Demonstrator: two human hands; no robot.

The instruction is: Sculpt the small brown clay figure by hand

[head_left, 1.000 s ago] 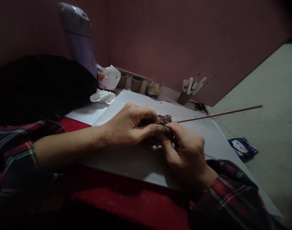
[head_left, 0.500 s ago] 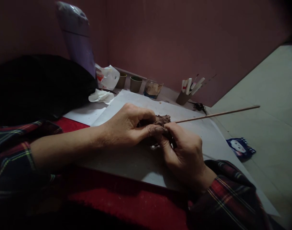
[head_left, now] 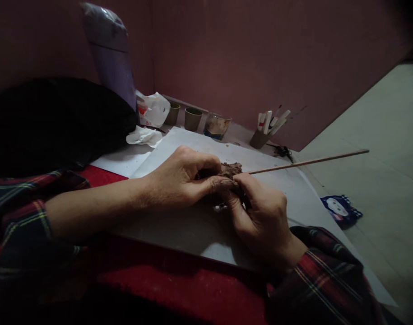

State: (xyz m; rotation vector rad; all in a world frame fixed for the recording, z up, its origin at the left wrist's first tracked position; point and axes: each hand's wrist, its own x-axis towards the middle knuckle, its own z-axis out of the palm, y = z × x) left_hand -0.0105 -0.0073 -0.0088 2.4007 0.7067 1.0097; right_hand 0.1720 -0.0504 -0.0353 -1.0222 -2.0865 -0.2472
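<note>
A rough brown lump that looks like clay is between my two hands above a white sheet. My left hand is closed round its left side, thumb stretched across the near face; the thumb tip looks smeared brown. From the right, my right hand pinches the same lump, its thumb and bent forefinger close to my left thumb. A long thin wooden stick sticks out to the right from behind my right forefinger; its near end is hidden. Most of the lump is covered by my fingers.
Along the wall stand two cups, a stained glass and a holder with brushes and white sticks. A crumpled tissue and a plastic bag lie left. A dark blue packet is at the right, beyond the sheet's edge.
</note>
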